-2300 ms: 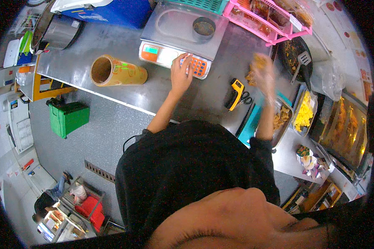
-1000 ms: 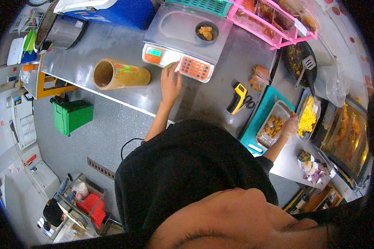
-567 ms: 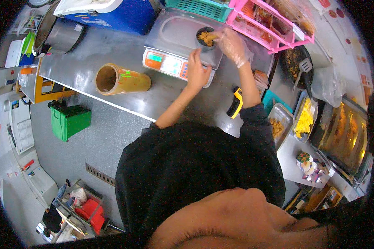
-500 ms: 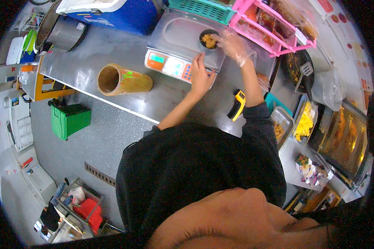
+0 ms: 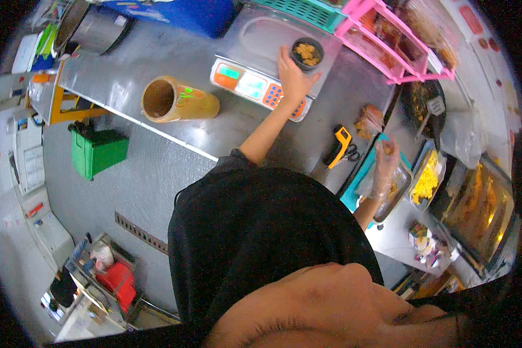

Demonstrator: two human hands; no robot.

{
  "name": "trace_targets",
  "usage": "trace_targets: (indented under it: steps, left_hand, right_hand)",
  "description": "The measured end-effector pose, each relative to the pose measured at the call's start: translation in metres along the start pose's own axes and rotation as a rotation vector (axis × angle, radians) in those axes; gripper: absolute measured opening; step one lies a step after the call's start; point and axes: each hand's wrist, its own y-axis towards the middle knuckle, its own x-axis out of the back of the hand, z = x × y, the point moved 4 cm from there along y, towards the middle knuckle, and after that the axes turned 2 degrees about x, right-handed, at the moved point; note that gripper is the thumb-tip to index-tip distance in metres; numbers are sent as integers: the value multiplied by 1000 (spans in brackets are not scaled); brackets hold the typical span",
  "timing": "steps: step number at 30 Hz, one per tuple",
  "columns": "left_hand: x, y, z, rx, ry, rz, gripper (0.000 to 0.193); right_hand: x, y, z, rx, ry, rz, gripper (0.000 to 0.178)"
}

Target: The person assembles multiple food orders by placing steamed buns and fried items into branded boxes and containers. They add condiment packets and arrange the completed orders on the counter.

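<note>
Small round dark bowl of brownish fried bits (image 5: 307,53) upper centre of frame, sitting on steel platter of grey electronic scale with orange-and-blue keypad (image 5: 261,87). Left hand (image 5: 293,81) beside bowl, fingers (image 5: 283,60) loosely curved against its left side, touching rim, not clearly gripping. Right hand (image 5: 384,162) in clear plastic glove, mid-right of frame, over metal tray of fried food (image 5: 392,194); fingers pressed together, pinching a small piece of food. Yellow-and-black handheld thermometer (image 5: 339,145) on steel tabletop (image 5: 156,75) between scale and tray. Brown cardboard tube roll (image 5: 177,101) lying on side, left of scale. Pink plastic basket (image 5: 397,43) upper right.

Bowl probably light, stiff, thin-walled; contents loose, crumbly, greasy, likely to spill if tipped. Best hold judged at rim or cupped round side wall, kept level. Gloved pinch suits the soft fragile pieces.

Versus half a second ago: right hand gone from above bowl to tray at right; left hand off keypad edge, now up against bowl. Bowl, tube, thermometer unmoved.
</note>
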Motion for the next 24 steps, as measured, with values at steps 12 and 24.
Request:
trace_targets:
  steps: [12, 24]
  left_hand:
    - [-52, -29, -74, -317, -72, 72, 94]
    - [-209, -465, -406, -965, -417, 1011, 96]
  right_hand:
    - [108, -200, -77, -496, 565, -517, 41]
    - [236, -370, -246, -626, 617, -943, 43]
